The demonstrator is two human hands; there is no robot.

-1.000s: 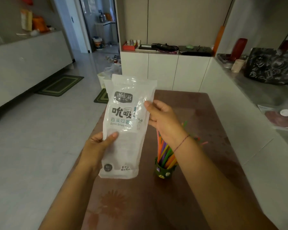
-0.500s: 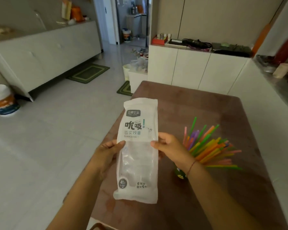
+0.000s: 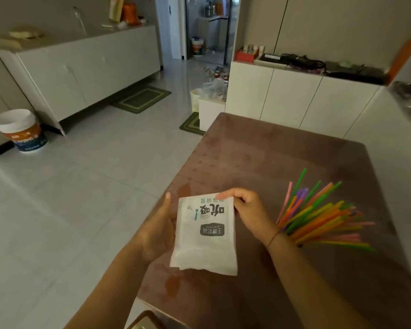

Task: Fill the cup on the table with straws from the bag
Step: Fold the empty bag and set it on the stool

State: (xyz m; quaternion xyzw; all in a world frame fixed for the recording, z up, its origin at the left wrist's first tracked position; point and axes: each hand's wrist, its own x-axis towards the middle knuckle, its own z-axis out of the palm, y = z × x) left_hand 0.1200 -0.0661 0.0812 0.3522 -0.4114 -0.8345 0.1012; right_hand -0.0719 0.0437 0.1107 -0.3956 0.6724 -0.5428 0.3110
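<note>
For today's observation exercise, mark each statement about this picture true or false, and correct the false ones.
1. Both hands hold the bag. True: the left hand and the right hand grip the white bag.
2. The printing on the bag reads upside down. True.
3. The straws lie scattered on the floor. False: the straws fan out in a bunch above the brown table, beside the right wrist.
4. The straws are all white. False: they are green, orange, pink, purple and yellow.
5. A bucket stands on the table. False: the bucket stands on the floor.
</note>
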